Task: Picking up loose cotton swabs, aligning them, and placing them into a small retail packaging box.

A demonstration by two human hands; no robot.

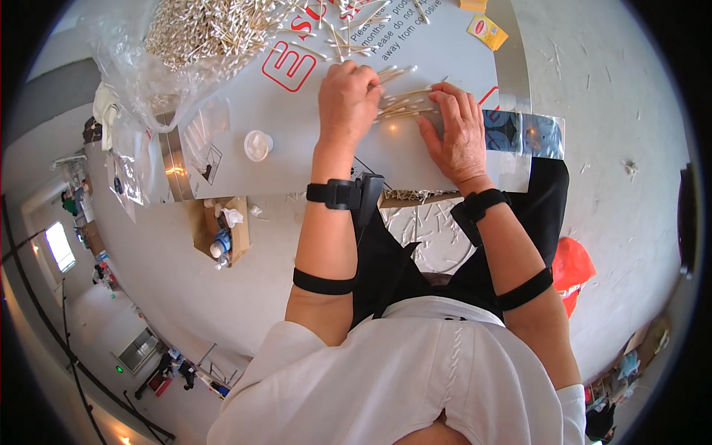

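Observation:
A loose bunch of cotton swabs (403,107) lies on the grey printed board (282,174) between my two hands. My left hand (348,100) is closed, fingers curled, and a few swabs (397,73) stick out to the right from its fingertips. At the bunch's right end rests my right hand (461,133), thumb and fingers apart around the white tips. Far left on the board, a big heap of swabs (215,30) spills from a clear plastic bag (126,55). More loose swabs (347,37) lie scattered beyond my left hand.
Left of my left forearm stands a small white cup (258,145). A yellow packet (487,33) lies at the far right, and a dark shiny strip (523,133) juts past the right edge. Below are a cardboard box (239,241) with bottles and a red bag (572,267).

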